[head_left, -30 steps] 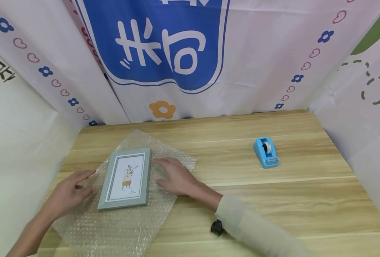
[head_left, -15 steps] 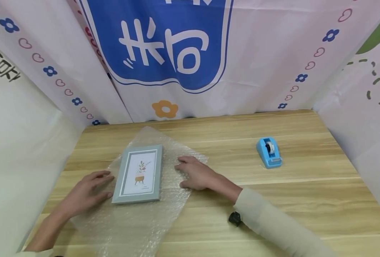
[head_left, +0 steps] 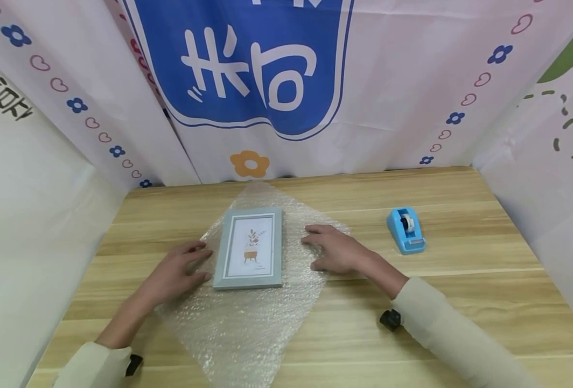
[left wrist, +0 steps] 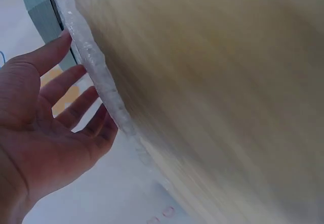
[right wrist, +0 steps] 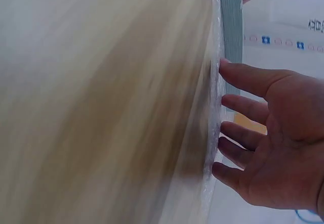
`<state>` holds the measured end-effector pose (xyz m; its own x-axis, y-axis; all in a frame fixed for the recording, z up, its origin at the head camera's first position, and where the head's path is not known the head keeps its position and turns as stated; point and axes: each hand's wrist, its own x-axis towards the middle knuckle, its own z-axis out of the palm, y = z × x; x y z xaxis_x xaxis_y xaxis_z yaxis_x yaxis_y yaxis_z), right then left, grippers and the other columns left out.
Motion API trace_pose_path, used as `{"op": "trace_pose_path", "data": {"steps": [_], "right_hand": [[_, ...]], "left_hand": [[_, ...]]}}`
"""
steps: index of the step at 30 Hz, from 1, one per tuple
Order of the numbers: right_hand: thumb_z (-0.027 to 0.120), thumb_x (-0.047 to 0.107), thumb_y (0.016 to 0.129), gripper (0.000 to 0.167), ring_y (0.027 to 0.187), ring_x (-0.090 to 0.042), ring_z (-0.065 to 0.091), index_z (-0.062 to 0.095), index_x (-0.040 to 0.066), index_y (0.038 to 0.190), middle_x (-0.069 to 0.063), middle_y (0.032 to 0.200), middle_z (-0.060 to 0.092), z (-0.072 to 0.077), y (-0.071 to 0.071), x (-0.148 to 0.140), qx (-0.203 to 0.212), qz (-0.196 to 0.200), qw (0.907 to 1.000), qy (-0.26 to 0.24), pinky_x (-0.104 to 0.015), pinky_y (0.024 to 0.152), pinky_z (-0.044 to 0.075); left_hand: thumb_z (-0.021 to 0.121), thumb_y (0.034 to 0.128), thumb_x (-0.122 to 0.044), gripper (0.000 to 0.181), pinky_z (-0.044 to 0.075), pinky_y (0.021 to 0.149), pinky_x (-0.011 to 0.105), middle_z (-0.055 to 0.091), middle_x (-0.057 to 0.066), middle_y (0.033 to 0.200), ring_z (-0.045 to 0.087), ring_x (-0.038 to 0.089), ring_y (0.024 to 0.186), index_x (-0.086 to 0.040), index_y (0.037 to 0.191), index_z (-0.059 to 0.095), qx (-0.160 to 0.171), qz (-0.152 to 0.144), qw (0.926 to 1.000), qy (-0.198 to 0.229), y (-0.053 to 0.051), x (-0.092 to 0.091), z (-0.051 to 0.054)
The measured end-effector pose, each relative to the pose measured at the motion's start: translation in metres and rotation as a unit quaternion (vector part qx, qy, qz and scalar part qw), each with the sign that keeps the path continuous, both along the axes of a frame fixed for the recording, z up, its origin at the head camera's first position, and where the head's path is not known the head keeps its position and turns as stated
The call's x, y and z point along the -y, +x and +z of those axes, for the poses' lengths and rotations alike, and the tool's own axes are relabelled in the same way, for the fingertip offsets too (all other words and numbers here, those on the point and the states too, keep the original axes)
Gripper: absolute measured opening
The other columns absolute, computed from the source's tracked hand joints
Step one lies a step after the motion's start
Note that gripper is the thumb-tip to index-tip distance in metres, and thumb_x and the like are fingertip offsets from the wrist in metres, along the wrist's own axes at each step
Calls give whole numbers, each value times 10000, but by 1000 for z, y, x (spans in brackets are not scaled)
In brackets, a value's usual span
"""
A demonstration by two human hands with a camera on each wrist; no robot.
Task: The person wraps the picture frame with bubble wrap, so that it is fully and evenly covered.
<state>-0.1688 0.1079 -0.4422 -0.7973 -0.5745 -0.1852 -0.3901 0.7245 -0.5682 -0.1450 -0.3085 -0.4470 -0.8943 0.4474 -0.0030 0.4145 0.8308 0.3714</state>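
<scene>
Picture frame (head_left: 249, 248) on bubble wrap (head_left: 247, 328) has slid right to mid-picture, seemingly centring work between left hand (head_left: 176, 274) and right hand (head_left: 334, 250), fingers spread

left hand (head_left: 176, 274): fingers apart, loosely bent | right hand (head_left: 336, 249): fingers apart, loosely bent

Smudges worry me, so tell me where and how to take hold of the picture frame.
I'd grip the frame by its two long edges, coming from left and right: it lies face up on the bubble wrap, thick sides standing above the sheet, and the left hand and right hand flank it.
</scene>
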Motion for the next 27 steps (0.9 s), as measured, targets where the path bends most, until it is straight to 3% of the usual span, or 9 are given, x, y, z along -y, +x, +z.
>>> {"op": "trace_pose_path", "data": {"steps": [10,17,22,27], "right_hand": [[805,195,967,611,1591,-473,340,593,71,1526,-203,1722,375,2,-5,-47,16,-119,9998,166,-658,1279,323],[813,174,956,608,1574,-512,348,603,75,1518,-208,1715,387,3,-8,-71,-18,-210,9994,284,-710,1250,330],[803,158,960,593,1565,-519,360,606,68,1513,-215,1710,392,4,-11,-81,-38,-191,9992,356,-709,1239,347],[803,153,959,591,1559,-524,367,607,59,1509,-224,1707,392,3,-11,-83,-51,-194,9993,318,-712,1237,347]], "left_hand": [[819,943,-199,542,433,1153,703,586,319,1501,550,552,1372,38,1408,672,-112,-309,9995,5,-11,-48,-1],[799,951,-204,529,438,1156,685,593,315,1493,562,538,1372,39,1405,674,-140,-336,9992,-152,-16,-79,0],[793,963,-218,532,444,1166,660,574,304,1514,549,539,1381,21,1421,667,88,-187,9994,-286,-18,-94,2],[774,981,-231,545,449,1171,660,533,291,1564,517,546,1416,6,1455,644,361,-39,9986,-396,-18,-96,4]]}}
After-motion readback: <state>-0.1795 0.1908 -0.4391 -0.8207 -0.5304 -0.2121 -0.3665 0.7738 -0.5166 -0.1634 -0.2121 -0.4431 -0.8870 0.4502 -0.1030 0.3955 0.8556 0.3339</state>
